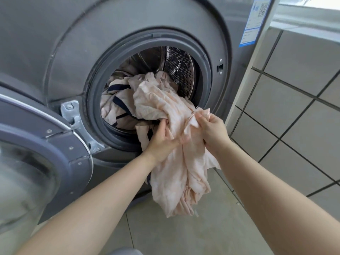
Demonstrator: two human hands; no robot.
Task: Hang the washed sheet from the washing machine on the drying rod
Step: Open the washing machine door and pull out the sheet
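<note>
1. Sheet (pixel 161 100) position: pale pink, bunched, partly inside the drum (pixel 181 68) of the washing machine (pixel 73 52). It spills over the port rim at 5 o'clock and hangs toward the floor (pixel 211 236).
2. Left hand (pixel 161 144): fingers curled into a fold, gripping it.
3. Right hand (pixel 211 131), at 3 o'clock of the left: fingers closed on a bunched fold.
4. Handling (judged): soft, limp and probably damp, so heavier than it looks. It may snag on the dark-trimmed fabric (pixel 119 100) at 9 o'clock in the drum.
5. Hold: take gathered handfuls near the port rather than one thin edge.
</note>
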